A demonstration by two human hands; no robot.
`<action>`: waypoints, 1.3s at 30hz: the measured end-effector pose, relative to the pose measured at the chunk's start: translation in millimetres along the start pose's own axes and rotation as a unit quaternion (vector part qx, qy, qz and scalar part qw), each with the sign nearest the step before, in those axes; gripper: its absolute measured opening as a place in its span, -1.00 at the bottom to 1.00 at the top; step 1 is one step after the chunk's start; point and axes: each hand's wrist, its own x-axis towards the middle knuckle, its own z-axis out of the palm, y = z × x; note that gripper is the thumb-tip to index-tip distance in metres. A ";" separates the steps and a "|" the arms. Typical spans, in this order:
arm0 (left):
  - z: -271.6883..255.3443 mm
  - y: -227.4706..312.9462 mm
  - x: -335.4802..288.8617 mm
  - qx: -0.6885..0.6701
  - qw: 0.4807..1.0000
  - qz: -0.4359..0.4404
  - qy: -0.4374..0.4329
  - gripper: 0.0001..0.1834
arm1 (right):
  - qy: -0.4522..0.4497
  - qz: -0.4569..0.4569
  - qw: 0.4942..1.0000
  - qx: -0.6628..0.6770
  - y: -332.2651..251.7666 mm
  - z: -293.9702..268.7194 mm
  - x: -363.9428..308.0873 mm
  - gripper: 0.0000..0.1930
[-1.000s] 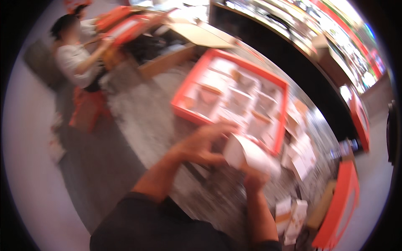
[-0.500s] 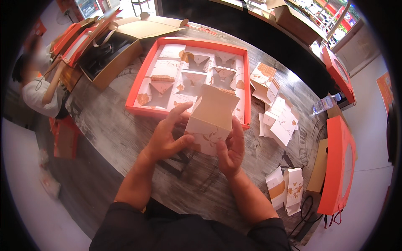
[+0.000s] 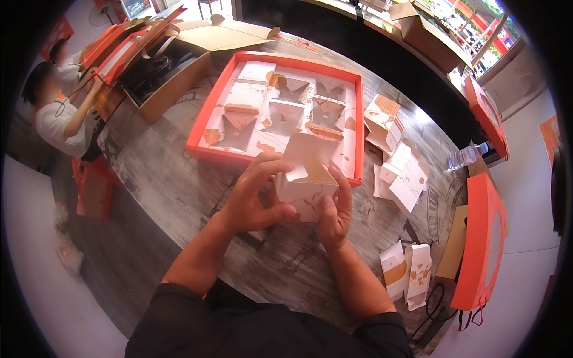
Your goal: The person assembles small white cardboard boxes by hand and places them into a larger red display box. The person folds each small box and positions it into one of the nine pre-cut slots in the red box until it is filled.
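Between my hands is a small white carton [image 3: 303, 194] with a brown leafy print. Its lid flap stands up at the far side and its top is uncovered, showing the inside. My left hand [image 3: 253, 194] grips the left side, fingers along the upper edge and thumb low on the front. On the right side, my right hand [image 3: 335, 212] holds it with thumb in front and fingers behind. Just beyond lies a large shallow red box [image 3: 190, 134], holding several similar white cartons, some with their tops uncovered and some closed over.
Right of the red box lie folded cartons [image 3: 385, 122] and flat white pieces [image 3: 404, 179]. Two more [image 3: 406, 271] lie nearer me. A water bottle [image 3: 467, 156] and a red bag [image 3: 480, 244] stand at the right. People [image 3: 62, 122] handle red boxes beside a brown box [image 3: 164, 83] at the left.
The carton has tipped so its inside now shows, and a small side flap is visible by my left fingers. My left hand has moved slightly right. The whole view has shifted a little.
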 end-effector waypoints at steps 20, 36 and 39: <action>23.1 -11.5 -10.3 -0.182 0.973 -0.134 0.048 -0.54 | 0.001 -0.046 0.991 -0.127 9.5 -10.1 4.1 -0.62; 21.9 -14.1 -13.5 -0.148 0.982 -0.099 0.063 -0.76 | -0.006 -0.122 0.956 -0.265 8.3 1.8 8.6 -0.75; 25.0 -20.2 -12.5 -0.123 0.990 -0.051 0.049 -0.76 | 0.022 -0.068 0.980 -0.188 9.4 0.4 1.2 -0.84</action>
